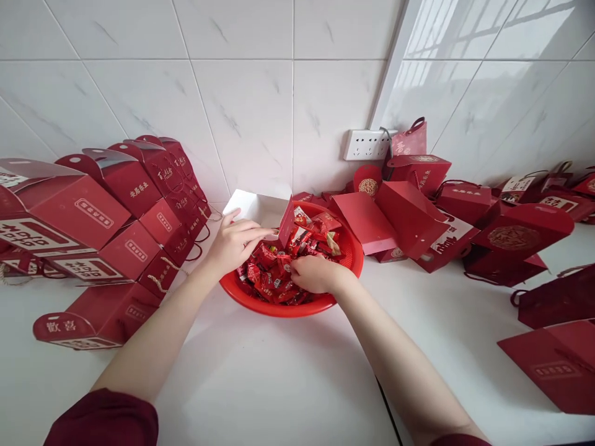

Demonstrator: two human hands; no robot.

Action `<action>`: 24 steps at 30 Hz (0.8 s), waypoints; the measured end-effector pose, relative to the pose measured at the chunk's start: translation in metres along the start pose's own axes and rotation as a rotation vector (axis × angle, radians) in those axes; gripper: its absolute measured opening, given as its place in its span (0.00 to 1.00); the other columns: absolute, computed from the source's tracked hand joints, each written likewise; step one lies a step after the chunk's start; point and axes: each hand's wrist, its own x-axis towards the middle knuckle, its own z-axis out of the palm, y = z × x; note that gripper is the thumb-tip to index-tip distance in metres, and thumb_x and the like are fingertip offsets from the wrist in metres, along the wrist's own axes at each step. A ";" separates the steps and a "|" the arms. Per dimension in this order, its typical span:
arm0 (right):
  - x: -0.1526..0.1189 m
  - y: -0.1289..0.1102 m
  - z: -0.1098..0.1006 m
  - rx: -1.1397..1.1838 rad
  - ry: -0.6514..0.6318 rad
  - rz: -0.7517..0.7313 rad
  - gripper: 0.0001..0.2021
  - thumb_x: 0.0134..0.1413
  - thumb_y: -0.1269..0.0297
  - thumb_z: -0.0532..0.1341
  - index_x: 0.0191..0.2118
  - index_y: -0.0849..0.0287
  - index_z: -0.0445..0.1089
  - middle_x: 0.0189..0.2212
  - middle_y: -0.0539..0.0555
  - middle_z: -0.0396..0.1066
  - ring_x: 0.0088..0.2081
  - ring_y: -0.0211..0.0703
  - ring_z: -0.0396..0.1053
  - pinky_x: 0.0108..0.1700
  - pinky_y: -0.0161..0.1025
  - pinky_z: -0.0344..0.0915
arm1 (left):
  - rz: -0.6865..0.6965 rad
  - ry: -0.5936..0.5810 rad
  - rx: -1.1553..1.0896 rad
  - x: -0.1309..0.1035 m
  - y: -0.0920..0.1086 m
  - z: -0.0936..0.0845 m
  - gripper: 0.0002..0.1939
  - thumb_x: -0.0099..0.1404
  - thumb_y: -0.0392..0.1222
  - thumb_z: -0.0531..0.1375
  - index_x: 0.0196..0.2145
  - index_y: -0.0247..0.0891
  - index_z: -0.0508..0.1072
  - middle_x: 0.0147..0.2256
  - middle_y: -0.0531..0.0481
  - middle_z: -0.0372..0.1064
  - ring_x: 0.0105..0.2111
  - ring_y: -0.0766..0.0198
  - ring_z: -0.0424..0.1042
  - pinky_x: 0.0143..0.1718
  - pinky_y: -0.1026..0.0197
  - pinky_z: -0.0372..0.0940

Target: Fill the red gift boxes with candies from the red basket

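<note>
My left hand [235, 243] grips the side of a small open gift box [260, 209], red outside and white inside, which is tipped over the back left of a red plastic basket [279, 311]. The box's opening faces me, and I see nothing in the part that shows. Red-wrapped candies [274, 272] fill the basket, with a few wrappers in other colours among them. Down in this heap is my right hand [313, 274], its fingers curled in; their tips are hidden, so what they hold is unclear.
Stacked red gift boxes [93, 214] with cord handles stand on the left. More red boxes [413, 217] crowd the right, several lying tilted, close against the basket's rim. Behind, a socket strip [367, 145] is fixed to the tiled wall [242, 111]. Everything rests on a white tabletop [274, 384].
</note>
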 end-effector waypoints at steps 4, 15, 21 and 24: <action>-0.001 0.001 0.004 0.032 0.030 0.012 0.24 0.67 0.65 0.50 0.66 0.62 0.59 0.51 0.67 0.74 0.50 0.60 0.73 0.48 0.48 0.64 | 0.010 0.003 -0.004 -0.002 0.000 0.002 0.17 0.70 0.35 0.54 0.47 0.48 0.80 0.38 0.52 0.80 0.38 0.65 0.77 0.67 0.42 0.49; 0.005 0.007 0.006 0.092 0.217 0.038 0.13 0.66 0.61 0.54 0.48 0.60 0.70 0.43 0.61 0.77 0.42 0.53 0.74 0.37 0.40 0.61 | 0.234 0.062 0.210 -0.001 0.008 -0.001 0.21 0.66 0.26 0.53 0.47 0.44 0.78 0.38 0.52 0.79 0.38 0.63 0.76 0.66 0.43 0.54; -0.014 0.029 -0.012 0.156 0.425 0.089 0.15 0.62 0.61 0.58 0.52 0.60 0.64 0.38 0.58 0.77 0.37 0.48 0.73 0.32 0.37 0.59 | 0.286 0.189 0.230 0.000 0.008 -0.011 0.14 0.57 0.24 0.54 0.30 0.40 0.74 0.31 0.52 0.74 0.35 0.61 0.73 0.66 0.35 0.53; -0.039 0.042 -0.024 0.240 0.525 0.108 0.18 0.63 0.62 0.58 0.57 0.57 0.61 0.37 0.56 0.77 0.35 0.48 0.73 0.32 0.37 0.61 | 0.316 0.224 0.108 0.000 0.004 -0.017 0.13 0.56 0.23 0.54 0.24 0.39 0.69 0.34 0.50 0.72 0.39 0.60 0.73 0.64 0.37 0.57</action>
